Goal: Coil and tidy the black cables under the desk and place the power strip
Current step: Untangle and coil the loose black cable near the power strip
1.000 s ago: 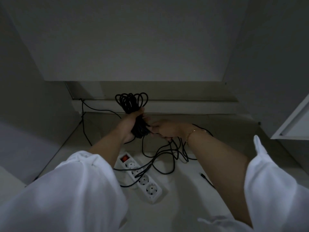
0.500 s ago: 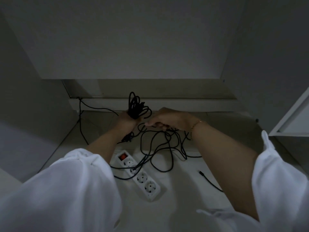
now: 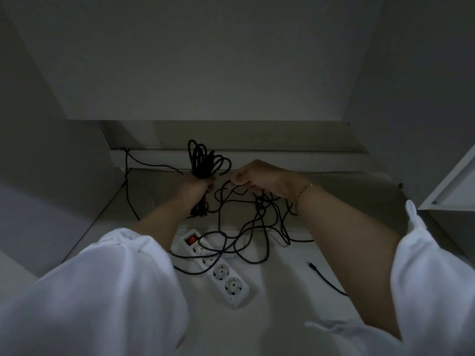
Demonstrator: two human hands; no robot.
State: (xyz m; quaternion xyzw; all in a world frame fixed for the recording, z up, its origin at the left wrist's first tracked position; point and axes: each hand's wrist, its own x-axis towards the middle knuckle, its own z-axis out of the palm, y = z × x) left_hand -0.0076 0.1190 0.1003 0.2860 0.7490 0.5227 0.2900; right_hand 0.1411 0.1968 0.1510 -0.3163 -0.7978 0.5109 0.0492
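Note:
My left hand (image 3: 194, 191) grips a bundle of coiled black cable (image 3: 205, 160); its loops stick up above the fist and the lower ends hang below it. My right hand (image 3: 262, 177) pinches a loose strand of the same black cable, a short gap to the right of the bundle. From both hands, loose black cable (image 3: 246, 237) hangs in tangled loops down to the floor. Below it lies a white power strip (image 3: 226, 276) with a red switch, and some loops cross over its near sockets.
A thin black cord (image 3: 128, 186) runs down the left back corner from the skirting. Another black cable end with a plug (image 3: 321, 273) lies on the floor at right. Desk side panels close in left and right; a white shelf edge (image 3: 452, 183) juts in at right.
My right hand has drawn away from the bundle to the right, pulling out a strand. The coil in my left hand has turned, its loops now leaning right.

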